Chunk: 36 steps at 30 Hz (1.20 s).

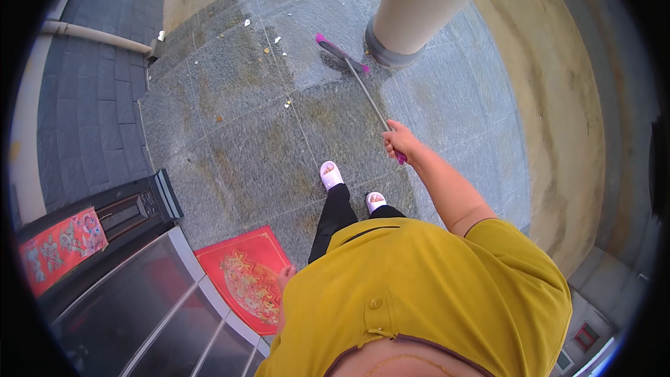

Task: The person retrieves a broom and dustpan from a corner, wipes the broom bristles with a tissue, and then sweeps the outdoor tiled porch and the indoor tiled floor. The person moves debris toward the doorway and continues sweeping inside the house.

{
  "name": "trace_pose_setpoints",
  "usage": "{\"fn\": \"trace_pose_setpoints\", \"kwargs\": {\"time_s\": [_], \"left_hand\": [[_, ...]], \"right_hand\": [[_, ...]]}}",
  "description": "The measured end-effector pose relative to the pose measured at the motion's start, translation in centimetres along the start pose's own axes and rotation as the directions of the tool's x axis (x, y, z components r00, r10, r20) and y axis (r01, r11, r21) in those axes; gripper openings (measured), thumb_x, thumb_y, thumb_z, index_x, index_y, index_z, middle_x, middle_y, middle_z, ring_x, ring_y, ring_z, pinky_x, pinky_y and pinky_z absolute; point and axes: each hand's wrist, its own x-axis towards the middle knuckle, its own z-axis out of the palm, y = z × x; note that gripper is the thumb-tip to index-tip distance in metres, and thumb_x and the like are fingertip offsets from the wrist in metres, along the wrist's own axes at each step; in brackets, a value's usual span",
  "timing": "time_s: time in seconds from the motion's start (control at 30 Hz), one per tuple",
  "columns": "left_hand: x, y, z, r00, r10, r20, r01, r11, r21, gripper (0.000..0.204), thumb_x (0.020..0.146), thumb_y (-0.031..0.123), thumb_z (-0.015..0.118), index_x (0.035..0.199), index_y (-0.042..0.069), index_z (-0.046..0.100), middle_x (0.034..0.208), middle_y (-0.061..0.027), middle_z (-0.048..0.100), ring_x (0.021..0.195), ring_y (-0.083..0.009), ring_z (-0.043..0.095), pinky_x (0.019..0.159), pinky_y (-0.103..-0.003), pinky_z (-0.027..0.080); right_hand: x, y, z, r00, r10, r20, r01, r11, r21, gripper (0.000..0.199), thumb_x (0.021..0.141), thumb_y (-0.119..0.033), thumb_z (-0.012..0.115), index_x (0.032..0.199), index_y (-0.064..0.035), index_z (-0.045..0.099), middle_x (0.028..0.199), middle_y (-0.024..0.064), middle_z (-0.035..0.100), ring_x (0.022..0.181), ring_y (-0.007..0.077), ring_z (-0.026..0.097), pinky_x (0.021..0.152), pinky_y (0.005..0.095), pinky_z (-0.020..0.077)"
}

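My right hand (400, 141) is closed around the grey handle of a broom (370, 95), close to the handle's magenta end. The broom reaches forward and left from my fist. Its dark head with magenta tips (342, 53) rests on the stone-tiled floor (237, 146), just left of the base of a round column (401, 35). Low at my left side, my left hand (286, 276) shows only in part beside my yellow shirt, above a red doormat. Most of its fingers are hidden. Small white and yellowish scraps (278, 40) lie on the tiles left of the broom head.
A red patterned doormat (241, 276) lies at the lower left by a door frame (167, 195). A dark tiled wall (91, 112) bounds the left side. Beyond the tiles on the right runs a brownish concrete strip (558, 112). Damp, darker patches mark the floor.
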Motion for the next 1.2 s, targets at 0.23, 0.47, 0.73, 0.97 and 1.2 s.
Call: {"fn": "trace_pose_setpoints", "kwargs": {"time_s": [0.23, 0.47, 0.73, 0.97, 1.2], "left_hand": [[2.4, 2.2, -2.8, 0.996, -0.065, -0.061, 0.070, 0.994, 0.081, 0.020, 0.082, 0.018, 0.058, 0.089, -0.001, 0.062, 0.070, -0.0034, 0.059, 0.059, -0.0094, 0.052, 0.053, -0.026, 0.043], [2.2, 10.8, 0.2, 0.992, 0.021, -0.125, -0.001, 0.987, 0.160, 0.022, 0.081, 0.021, 0.059, 0.091, 0.002, 0.062, 0.069, -0.0026, 0.059, 0.058, -0.0085, 0.051, 0.052, -0.026, 0.042], [1.6, 7.9, 6.5, 0.984, -0.162, -0.078, 0.162, 0.987, -0.003, 0.026, 0.083, 0.026, 0.059, 0.096, 0.004, 0.062, 0.073, 0.0004, 0.059, 0.065, -0.0079, 0.052, 0.056, -0.025, 0.043], [2.0, 11.6, 8.6, 0.986, -0.120, -0.118, 0.111, 0.991, -0.076, 0.026, 0.082, 0.025, 0.060, 0.097, 0.003, 0.062, 0.070, 0.0007, 0.058, 0.061, -0.0081, 0.052, 0.054, -0.024, 0.042], [0.3, 17.1, 9.7, 0.983, -0.115, -0.146, 0.109, 0.993, -0.043, 0.023, 0.081, 0.024, 0.060, 0.092, 0.004, 0.063, 0.064, -0.0016, 0.057, 0.057, -0.0084, 0.051, 0.052, -0.026, 0.042]], "right_hand": [[8.5, 2.8, 1.0, 0.983, -0.120, -0.138, 0.093, 0.978, -0.187, 0.065, 0.080, -0.003, 0.046, 0.138, -0.0124, 0.020, 0.061, 0.0051, 0.045, 0.044, 0.0119, 0.041, 0.036, 0.0271, 0.0364], [7.4, -7.9, 3.6, 0.999, -0.043, 0.019, 0.044, 0.999, -0.028, 0.066, 0.080, -0.003, 0.046, 0.139, -0.0138, 0.019, 0.061, 0.0040, 0.044, 0.044, 0.0111, 0.040, 0.037, 0.0267, 0.0362], [2.6, -7.1, -4.5, 0.994, -0.104, -0.032, 0.080, 0.893, -0.443, 0.063, 0.079, -0.006, 0.046, 0.138, -0.0145, 0.025, 0.059, 0.0040, 0.045, 0.044, 0.0118, 0.043, 0.038, 0.0275, 0.0370], [14.4, -7.8, -4.2, 0.959, -0.284, 0.013, 0.258, 0.851, -0.458, 0.059, 0.081, -0.009, 0.048, 0.136, -0.0140, 0.028, 0.059, 0.0067, 0.049, 0.042, 0.0138, 0.044, 0.039, 0.0294, 0.0395], [11.8, -12.8, -5.4, 0.959, -0.260, 0.111, 0.268, 0.713, -0.647, 0.059, 0.082, -0.012, 0.048, 0.137, -0.0182, 0.027, 0.067, 0.0120, 0.055, 0.046, 0.0167, 0.050, 0.042, 0.0319, 0.0423]]}}
